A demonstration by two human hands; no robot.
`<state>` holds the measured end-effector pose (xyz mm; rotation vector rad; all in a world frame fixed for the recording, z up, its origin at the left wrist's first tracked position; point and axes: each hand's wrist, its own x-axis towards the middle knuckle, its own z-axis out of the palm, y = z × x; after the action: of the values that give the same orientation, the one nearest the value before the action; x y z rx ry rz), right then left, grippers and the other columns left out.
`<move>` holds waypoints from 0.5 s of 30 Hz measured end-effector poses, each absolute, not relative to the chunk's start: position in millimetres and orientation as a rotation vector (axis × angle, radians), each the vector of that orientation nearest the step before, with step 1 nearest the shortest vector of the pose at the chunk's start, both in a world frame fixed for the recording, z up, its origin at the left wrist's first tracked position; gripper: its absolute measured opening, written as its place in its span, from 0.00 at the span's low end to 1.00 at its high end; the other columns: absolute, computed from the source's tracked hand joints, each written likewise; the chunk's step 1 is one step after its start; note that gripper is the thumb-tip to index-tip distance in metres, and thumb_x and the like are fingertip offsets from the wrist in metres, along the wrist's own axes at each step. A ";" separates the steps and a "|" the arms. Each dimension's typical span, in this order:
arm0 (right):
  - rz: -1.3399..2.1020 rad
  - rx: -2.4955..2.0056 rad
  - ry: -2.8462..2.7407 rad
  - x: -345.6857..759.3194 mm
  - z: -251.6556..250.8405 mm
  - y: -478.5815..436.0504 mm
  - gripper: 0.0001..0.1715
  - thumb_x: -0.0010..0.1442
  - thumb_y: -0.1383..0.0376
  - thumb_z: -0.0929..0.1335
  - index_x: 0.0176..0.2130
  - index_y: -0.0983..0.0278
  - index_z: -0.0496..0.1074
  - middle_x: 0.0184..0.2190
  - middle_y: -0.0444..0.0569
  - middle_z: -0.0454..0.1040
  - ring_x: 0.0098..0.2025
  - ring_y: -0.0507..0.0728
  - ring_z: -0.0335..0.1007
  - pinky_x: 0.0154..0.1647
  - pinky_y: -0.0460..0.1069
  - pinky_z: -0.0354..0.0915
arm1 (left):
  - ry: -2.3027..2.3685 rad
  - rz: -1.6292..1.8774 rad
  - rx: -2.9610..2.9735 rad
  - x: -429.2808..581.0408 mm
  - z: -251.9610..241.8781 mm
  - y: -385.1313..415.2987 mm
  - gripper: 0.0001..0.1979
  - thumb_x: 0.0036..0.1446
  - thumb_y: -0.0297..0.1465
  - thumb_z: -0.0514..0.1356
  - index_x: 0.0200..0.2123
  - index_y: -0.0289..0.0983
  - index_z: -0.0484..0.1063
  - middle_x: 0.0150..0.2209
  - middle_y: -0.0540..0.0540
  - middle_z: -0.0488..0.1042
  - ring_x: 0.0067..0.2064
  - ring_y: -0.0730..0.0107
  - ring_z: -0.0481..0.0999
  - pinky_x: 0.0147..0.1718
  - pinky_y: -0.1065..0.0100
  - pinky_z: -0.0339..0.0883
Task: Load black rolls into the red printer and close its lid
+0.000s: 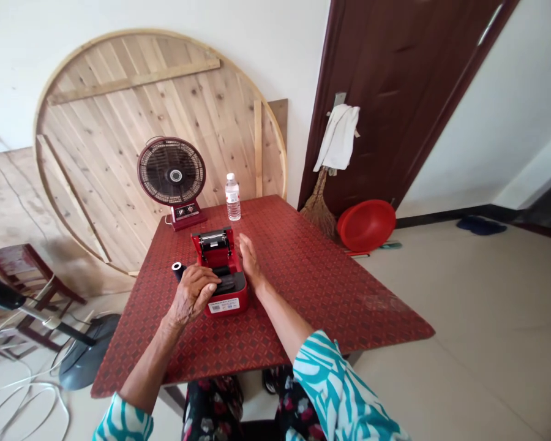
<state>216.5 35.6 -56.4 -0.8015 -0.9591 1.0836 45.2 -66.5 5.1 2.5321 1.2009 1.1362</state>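
The left hand (193, 294) lies curled closed over the near end of a small red printer (217, 251), its long axis pointing away across the table (316, 294); the open right hand (250, 262) sits just beside it, a black spool (178, 271) left of it, a fan (171, 171) beyond

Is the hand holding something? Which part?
The left hand lies on the black part of the small red printer; I cannot tell if it grips. The right hand holds nothing.
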 end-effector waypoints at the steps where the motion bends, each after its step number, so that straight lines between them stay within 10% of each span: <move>1: 1.097 -0.791 -0.973 215.2 -48.5 43.5 0.29 0.57 0.46 0.64 0.53 0.57 0.69 0.55 0.49 0.71 0.56 0.58 0.67 0.57 0.56 0.62 | 1.198 1.117 2.591 44.0 5.1 -67.0 0.21 0.66 0.41 0.47 0.40 0.41 0.78 0.41 0.41 0.78 0.50 0.58 0.73 0.54 0.55 0.61; 8: 1.044 -0.764 -1.090 214.7 -22.2 50.9 0.26 0.57 0.42 0.61 0.37 0.57 0.74 0.39 0.45 0.78 0.44 0.58 0.71 0.51 0.55 0.65 | 1.181 1.226 2.837 42.5 0.6 -73.6 0.17 0.66 0.37 0.49 0.43 0.39 0.77 0.45 0.42 0.77 0.54 0.59 0.69 0.58 0.50 0.55; 15: 0.835 -0.796 -1.166 224.6 -46.9 3.1 0.24 0.62 0.49 0.58 0.30 0.59 0.73 0.47 0.49 0.72 0.55 0.57 0.66 0.60 0.55 0.57 | 1.358 1.537 2.725 40.0 -9.3 -75.2 0.20 0.67 0.39 0.47 0.46 0.37 0.75 0.57 0.37 0.67 0.61 0.53 0.60 0.58 0.48 0.56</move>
<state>224.6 3.1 -46.9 -0.7962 -1.1662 0.8347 40.0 -75.2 -9.3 2.7250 1.3575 1.5373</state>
